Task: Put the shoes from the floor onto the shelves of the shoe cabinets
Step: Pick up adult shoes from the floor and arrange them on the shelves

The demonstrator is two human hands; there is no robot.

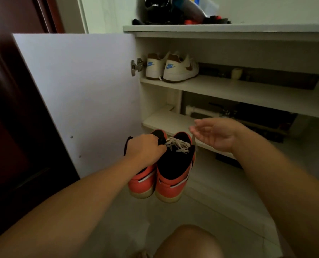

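Because the left hand point(145, 148) grips both orange sneakers point(173, 175) together at their collars, fingers point(159, 146) curled into the openings, the pair hangs just in front of the lower shelf point(166, 120), probably to go in as one. The right hand point(214, 135) hovers over that shelf's front edge, relaxed and empty. White sneakers point(171, 67) sit on the shelf above it.

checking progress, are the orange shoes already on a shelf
No, the left hand holds both orange shoes in the air in front of the lower shelf.
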